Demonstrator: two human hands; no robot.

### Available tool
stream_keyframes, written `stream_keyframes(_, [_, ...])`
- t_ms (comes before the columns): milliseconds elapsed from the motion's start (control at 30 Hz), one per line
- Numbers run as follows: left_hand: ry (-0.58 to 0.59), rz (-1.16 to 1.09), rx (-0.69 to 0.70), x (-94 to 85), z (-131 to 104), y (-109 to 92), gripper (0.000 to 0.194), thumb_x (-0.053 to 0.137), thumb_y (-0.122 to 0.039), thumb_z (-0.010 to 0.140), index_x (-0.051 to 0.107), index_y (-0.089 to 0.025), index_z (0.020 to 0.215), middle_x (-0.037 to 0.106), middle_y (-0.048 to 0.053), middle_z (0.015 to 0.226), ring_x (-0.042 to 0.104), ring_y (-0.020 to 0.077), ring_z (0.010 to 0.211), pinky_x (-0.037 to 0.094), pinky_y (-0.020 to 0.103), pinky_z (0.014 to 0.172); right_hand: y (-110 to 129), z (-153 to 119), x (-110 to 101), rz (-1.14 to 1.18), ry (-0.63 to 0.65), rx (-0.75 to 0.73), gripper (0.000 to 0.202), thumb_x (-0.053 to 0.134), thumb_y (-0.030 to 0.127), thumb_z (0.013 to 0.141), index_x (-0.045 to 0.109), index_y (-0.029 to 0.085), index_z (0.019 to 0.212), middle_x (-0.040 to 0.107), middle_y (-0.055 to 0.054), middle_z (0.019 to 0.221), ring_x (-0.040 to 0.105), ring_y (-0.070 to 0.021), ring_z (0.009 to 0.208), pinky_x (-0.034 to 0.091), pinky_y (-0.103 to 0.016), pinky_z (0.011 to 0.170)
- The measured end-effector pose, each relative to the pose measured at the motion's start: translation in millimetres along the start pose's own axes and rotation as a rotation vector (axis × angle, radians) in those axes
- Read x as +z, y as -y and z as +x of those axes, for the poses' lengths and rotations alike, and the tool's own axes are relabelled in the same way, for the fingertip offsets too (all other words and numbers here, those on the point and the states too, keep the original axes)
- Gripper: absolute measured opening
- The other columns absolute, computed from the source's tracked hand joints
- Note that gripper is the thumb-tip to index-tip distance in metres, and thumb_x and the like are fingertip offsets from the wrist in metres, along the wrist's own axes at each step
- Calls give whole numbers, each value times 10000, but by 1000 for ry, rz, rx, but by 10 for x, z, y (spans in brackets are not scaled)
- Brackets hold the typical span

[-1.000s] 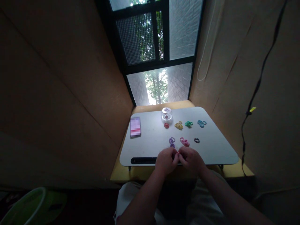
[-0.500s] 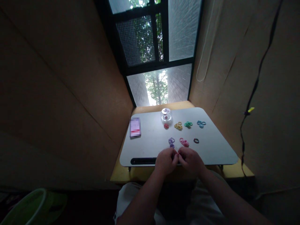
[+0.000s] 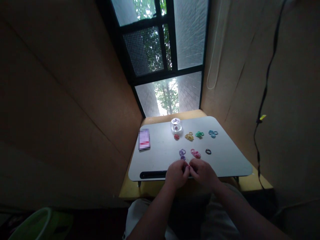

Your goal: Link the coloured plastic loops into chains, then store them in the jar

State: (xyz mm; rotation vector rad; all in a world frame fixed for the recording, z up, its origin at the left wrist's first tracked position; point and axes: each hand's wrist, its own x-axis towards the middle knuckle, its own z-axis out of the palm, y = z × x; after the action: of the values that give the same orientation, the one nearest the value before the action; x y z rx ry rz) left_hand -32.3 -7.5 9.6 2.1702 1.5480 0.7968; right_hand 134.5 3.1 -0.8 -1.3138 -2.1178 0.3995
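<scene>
My left hand (image 3: pixel 177 173) and my right hand (image 3: pixel 202 172) meet at the near edge of the white table (image 3: pixel 160 158), fingertips pinched together. A tiny reddish bit shows between them, too small to name. Just beyond my fingers lie purple bands (image 3: pixel 182 152) and pink bands (image 3: pixel 195 153), with a dark band (image 3: pixel 208 151) to their right. Farther back are small groups of red bands (image 3: pixel 176 137), yellow bands (image 3: pixel 189 136), green bands (image 3: pixel 199 134) and blue bands (image 3: pixel 213 134). A clear round container (image 3: pixel 176 128) stands behind the red ones.
A phone-like object (image 3: pixel 144 140) with a blurred screen lies at the table's left. A black slot (image 3: pixel 152 174) runs along the near left edge. Walls rise on both sides, with a window (image 3: pixel 167 96) behind. A green bin (image 3: pixel 42 223) is at lower left; a black cable (image 3: pixel 266 83) hangs right.
The camera view has shifted slightly, so the table sits a little lower in the picture. My hands remain pinched together in nearly the same place.
</scene>
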Motion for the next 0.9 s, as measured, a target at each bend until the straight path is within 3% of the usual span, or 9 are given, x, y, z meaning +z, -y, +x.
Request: stream_keyframes(900, [-9,-15,-32,-19,-12,-24,112,558,-280,886,643,-221,842,663,10,796,574,165,725,384,278,652,-48,4,45,-21,-12,-6,151,493,246,859,504,221,710,580,-2,685,526,-163,652,356,-271,630])
